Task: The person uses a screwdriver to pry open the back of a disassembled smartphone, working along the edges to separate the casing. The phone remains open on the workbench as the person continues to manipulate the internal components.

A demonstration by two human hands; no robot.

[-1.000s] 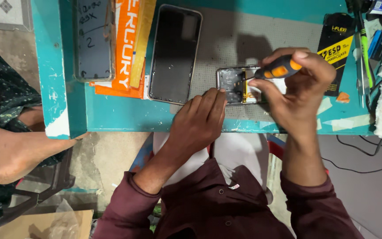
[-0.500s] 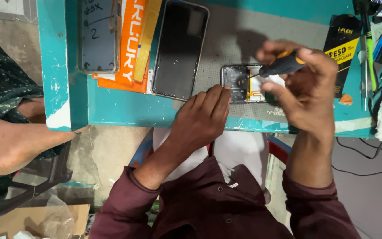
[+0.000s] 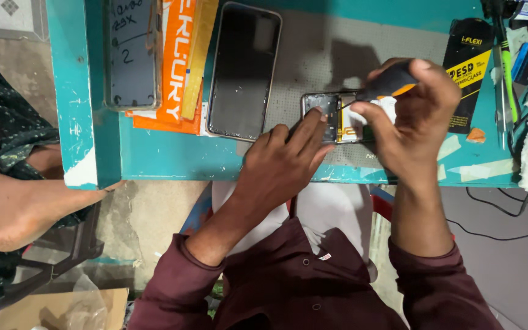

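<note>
Biggest thing first: we're at a teal workbench [image 3: 172, 160] w/ a grey mat [image 3: 313, 61] on top, paint chipped along the front edge. On the mat, lying flat, there's a removed phone screen [image 3: 242, 70], black glass, well off to the left of where we're working. Further left is a grey phone back cover [image 3: 131, 55] w/ marker scribbles on it, sitting on an orange package [image 3: 175, 73]. Far right: a black and yellow screen protector pack [image 3: 469, 67], then a green-handled tool [image 3: 508, 73] and tweezers next to it.

The opened phone [image 3: 331, 116] sits near the front edge, about mid-bench, internals facing up, so the back is already off and the screen looks separated too. Our left hand [image 3: 282, 165] is flat, fingers spread a bit, fingertips [image 3: 318, 116] pressing down on the phone's left end to pin it. Our right hand [image 3: 410, 122] is clamped round a black and orange screwdriver [image 3: 386, 85], tip angled down into the board area.

So imo teardown is mostly done, and we're on screws inside. Can't tell whether they're going out or in, too small. No loose screws visible anywhere. Somebody else's bare foot [image 3: 25, 208] is off to the left, not involved.
</note>
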